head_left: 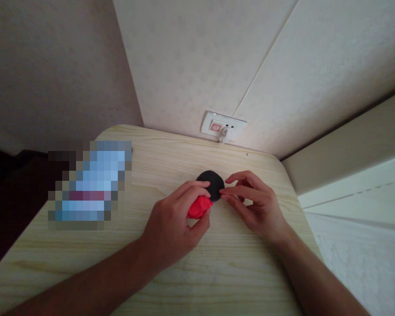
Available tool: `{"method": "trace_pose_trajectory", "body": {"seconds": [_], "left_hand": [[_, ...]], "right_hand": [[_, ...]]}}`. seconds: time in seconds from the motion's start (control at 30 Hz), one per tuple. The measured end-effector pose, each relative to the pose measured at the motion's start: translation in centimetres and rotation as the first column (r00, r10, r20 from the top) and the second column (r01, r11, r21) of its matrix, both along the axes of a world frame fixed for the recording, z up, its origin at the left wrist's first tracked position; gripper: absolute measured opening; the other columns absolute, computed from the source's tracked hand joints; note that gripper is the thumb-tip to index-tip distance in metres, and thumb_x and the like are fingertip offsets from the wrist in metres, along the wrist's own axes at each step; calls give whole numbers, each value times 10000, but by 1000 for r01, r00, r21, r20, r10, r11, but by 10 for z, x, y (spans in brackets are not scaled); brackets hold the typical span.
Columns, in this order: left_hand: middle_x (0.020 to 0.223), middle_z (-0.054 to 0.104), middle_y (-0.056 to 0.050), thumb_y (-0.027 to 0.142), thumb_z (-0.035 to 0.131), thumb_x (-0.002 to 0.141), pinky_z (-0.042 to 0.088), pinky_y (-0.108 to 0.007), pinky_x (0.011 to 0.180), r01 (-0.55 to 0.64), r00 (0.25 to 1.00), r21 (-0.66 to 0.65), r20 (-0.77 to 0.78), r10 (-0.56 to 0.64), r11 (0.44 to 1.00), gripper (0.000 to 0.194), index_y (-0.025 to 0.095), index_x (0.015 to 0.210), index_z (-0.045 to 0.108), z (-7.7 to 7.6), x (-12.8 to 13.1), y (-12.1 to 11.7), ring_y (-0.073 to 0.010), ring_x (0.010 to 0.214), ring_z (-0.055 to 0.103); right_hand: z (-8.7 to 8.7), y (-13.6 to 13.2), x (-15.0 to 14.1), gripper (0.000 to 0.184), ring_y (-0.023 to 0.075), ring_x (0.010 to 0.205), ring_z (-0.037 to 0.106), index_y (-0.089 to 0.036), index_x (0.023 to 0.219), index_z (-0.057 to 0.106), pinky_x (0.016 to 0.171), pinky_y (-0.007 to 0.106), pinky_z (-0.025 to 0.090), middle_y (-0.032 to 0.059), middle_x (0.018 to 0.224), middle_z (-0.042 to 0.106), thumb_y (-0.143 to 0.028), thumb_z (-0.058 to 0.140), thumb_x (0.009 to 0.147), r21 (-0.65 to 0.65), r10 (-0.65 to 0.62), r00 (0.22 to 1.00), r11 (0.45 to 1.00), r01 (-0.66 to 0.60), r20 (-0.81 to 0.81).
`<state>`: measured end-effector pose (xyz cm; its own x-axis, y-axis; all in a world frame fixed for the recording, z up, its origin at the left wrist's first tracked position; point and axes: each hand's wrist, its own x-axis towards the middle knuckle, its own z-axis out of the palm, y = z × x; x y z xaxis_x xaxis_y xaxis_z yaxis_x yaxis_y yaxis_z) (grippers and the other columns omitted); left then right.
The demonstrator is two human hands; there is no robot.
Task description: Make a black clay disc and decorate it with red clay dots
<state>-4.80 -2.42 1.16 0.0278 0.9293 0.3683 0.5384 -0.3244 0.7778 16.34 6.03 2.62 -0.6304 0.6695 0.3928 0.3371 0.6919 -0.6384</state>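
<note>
My left hand (pixel 176 219) is closed around a lump of bright red modelling clay (pixel 199 207), with the thumb below it and the fingers above. A dark, smooth, round disc (pixel 210 182) lies on the table just beyond the red lump. One left fingertip rests on the disc's near left part. At the disc's right edge, the thumb and index finger of my right hand (pixel 253 202) are pinched together, while another finger is raised. Whatever sits between these right fingertips is too small to make out.
The pale wood-grain table (pixel 171 281) meets the wall at the back. A wall socket (pixel 224 126) with a clear plug is just above its far edge. On the left lies a blurred-out, screen-like rectangle (pixel 98 180). A tiny red speck (pixel 247 154) is near the back edge.
</note>
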Motion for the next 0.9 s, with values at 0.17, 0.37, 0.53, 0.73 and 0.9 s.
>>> {"method": "trace_pose_trajectory", "body": {"seconds": [0.17, 0.37, 0.53, 0.73, 0.9], "left_hand": [[1265, 690, -48, 113, 623, 847, 529, -345, 984, 0, 1000, -2, 0, 0, 1000, 245, 220, 1067, 638, 0, 0, 0, -195, 1128, 680], [1257, 696, -60, 109, 612, 849, 532, -358, 976, 1, 1000, -6, 6, -1, 1000, 242, 220, 1063, 640, 2, -1, -1, -207, 1127, 680], [1261, 696, -70, 126, 613, 861, 532, -365, 981, 5, 1000, -10, 11, -5, 1000, 225, 214, 1066, 644, 3, 0, -1, -217, 1125, 683], [1077, 751, -41, 80, 653, 805, 548, -287, 866, -20, 996, 69, 86, 14, 997, 324, 202, 1105, 658, 11, -3, -5, -180, 956, 713], [972, 730, -7, 43, 627, 787, 517, -279, 823, 75, 961, -6, 269, -70, 997, 299, 221, 1019, 694, 20, -3, -7, -165, 895, 680]], "right_hand": [[1, -4, -7, 87, 197, 979, 614, -233, 970, 702, 778, 327, 512, 63, 1072, 618, -231, 618, 993, -259, -87, 990, 964, 55, -112], [-3, -4, -8, 193, 133, 640, 462, -221, 1022, 598, 573, 276, 399, -15, 777, 512, -388, 507, 1053, -538, -228, 948, 840, 76, -222], [0, -5, -9, 269, 127, 613, 434, -210, 917, 589, 545, 267, 358, -22, 717, 502, -425, 501, 1052, -563, -253, 931, 824, 64, -264], [5, -13, -13, 218, 89, 548, 396, -202, 903, 587, 476, 224, 294, -18, 717, 577, -393, 610, 1006, -624, -235, 921, 782, -11, -311], [10, -22, -17, 195, 88, 548, 426, -197, 940, 603, 480, 211, 327, -19, 706, 594, -380, 610, 1007, -658, -231, 915, 752, -47, -329]]}}
